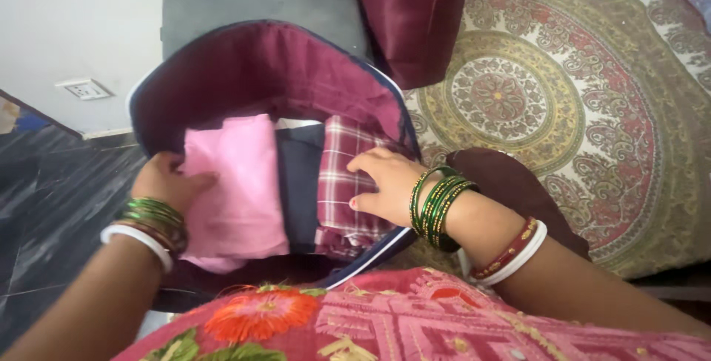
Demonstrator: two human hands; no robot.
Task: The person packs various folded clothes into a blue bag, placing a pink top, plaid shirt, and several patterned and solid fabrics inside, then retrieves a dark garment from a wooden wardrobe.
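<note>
While the open bag [244,72] lies on the bed with its maroon lining turned up, three folded cloths are seen packed side by side inside it. The left hand [167,179] is closed on the left edge of the pink folded cloth [237,183], with the thumb laid on top and the other fingers hidden below. The right hand [385,183] is laid flat and open on the checked maroon cloth [341,183]; nothing is gripped by it, and the fingertips touch the upper part of the fabric. Between the two hands a dark navy cloth [300,183] is placed, touching both neighbours. Little free room is left inside the bag: the pink cloth reaches its left wall, and the checked cloth reaches the white-piped rim just below the right hand. Beyond the right hand, a patterned bedspread [592,109] is spread out widely. Behind the bag, a second maroon bag [415,20] is standing. To the left of the left hand, the bed edge drops to a dark tiled floor [52,191].
</note>
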